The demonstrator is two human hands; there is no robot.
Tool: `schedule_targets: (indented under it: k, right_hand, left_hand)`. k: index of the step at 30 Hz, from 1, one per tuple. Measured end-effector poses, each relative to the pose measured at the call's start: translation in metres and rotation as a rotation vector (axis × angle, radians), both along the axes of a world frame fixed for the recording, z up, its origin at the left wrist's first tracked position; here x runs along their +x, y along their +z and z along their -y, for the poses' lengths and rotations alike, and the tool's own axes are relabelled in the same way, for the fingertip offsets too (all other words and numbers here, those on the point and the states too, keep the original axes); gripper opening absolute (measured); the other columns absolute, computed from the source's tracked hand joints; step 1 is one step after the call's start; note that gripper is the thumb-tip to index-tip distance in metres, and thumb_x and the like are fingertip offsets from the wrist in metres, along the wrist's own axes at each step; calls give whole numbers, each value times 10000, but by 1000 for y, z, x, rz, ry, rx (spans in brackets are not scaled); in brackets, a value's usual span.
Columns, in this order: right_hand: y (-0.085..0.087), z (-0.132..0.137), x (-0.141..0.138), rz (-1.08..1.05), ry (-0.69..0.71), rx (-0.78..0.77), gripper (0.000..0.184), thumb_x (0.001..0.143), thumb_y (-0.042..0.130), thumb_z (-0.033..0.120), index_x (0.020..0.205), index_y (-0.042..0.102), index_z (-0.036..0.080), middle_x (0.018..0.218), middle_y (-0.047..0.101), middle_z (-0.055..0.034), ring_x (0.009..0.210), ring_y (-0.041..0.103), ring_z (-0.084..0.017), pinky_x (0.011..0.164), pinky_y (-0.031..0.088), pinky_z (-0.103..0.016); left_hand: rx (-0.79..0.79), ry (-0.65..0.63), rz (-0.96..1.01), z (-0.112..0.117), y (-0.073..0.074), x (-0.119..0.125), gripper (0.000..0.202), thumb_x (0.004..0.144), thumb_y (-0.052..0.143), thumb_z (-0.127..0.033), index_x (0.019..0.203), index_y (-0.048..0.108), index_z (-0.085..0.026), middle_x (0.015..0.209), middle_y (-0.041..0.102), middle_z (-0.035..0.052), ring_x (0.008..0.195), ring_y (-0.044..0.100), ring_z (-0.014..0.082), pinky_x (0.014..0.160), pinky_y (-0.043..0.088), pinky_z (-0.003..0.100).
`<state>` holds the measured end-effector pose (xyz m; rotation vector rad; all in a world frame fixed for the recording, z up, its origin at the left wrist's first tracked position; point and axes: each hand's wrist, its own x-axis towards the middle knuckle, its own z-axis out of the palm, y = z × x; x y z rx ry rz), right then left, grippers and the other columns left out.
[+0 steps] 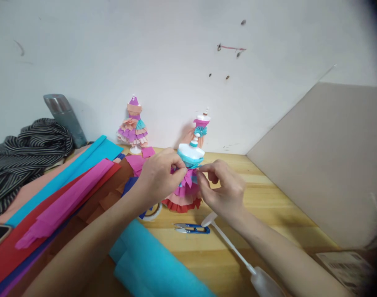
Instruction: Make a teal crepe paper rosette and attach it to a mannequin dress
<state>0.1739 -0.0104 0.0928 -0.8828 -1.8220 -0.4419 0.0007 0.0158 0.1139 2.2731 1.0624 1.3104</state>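
A small white mannequin (191, 152) wears a layered crepe paper dress with a pink, peach and red ruffled skirt (184, 203). A light blue band crosses its bust. My left hand (160, 173) pinches at the left side of the waist, thumb against forefinger. At the right side of the waist, my right hand (224, 185) is closed in a similar pinch. Between the fingertips runs a narrow blue crepe paper strip (194, 166), its ends hidden by the fingers. Blue thread snips (193, 228) lie below the skirt, and a roll of tape (153, 212) sits left of it.
Two more dressed mannequins, one in pink and purple tiers (133, 128) and one with a blue bow (201, 131), stand by the wall. Crepe paper sheets (61, 181), a blue roll (157, 260), a bottle (66, 119), striped cloth (27, 152) and a white stick-like tool (233, 247) lie around.
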Motion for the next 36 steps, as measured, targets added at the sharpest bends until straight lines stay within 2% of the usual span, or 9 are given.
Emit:
schedule_targets:
  k: [3,7,12,19,25,32,36]
  right_hand:
    - [-1,1,1,57,76,28,186,792,553,19,837,621,186,585,425,38,502,410,-110,492,324,-254]
    - [-2,2,1,110,151,6,135,809,593,77,885,645,176,623,502,5,531,459,-126,498,340,-266]
    - [-1,-1,-3,92,92,-3,36,833,637,132,819,634,166,600,504,10,504,447,-118,494,341,-266]
    - [-4,-5,-7,124,-28,-27,103,845,620,181,747,590,179,602,518,2,523,445,-129,514,362,-270]
    - [-1,-5,-8,123,5,-17,144,858,580,127,726,575,184,584,526,9,507,445,-116,501,343,-261]
    - [-1,-6,-10,136,-14,17,136,854,598,136,726,592,181,562,519,20,488,421,-109,504,337,-266]
    - [1,-4,-12,69,18,-66,163,847,586,115,697,582,178,556,497,25,478,414,-101,493,333,-258]
  left_hand:
    - [-29,-15,-6,-1,0,-1,161,749,614,-43,622,603,-141,609,464,-46,576,425,79,560,322,218]
    - [-59,-35,-1,-1,-2,-2,131,780,628,-77,666,628,-142,644,490,-42,593,436,80,581,343,219]
    - [-63,-60,15,-1,-2,-2,150,787,607,-57,666,611,-145,640,486,-50,573,410,77,580,347,219]
    - [-62,-74,4,-2,-3,-2,150,798,592,-67,672,613,-147,643,495,-44,589,431,84,587,353,222]
    - [-19,-64,-16,2,1,-5,141,807,584,-81,696,643,-143,665,521,-24,631,474,98,604,369,229]
    - [-1,-60,-31,4,5,-8,116,781,590,-71,713,638,-152,666,544,-24,614,483,97,596,380,230]
    - [-5,-3,-87,5,3,-10,93,748,622,-72,768,612,-163,770,587,-10,684,521,112,609,379,237]
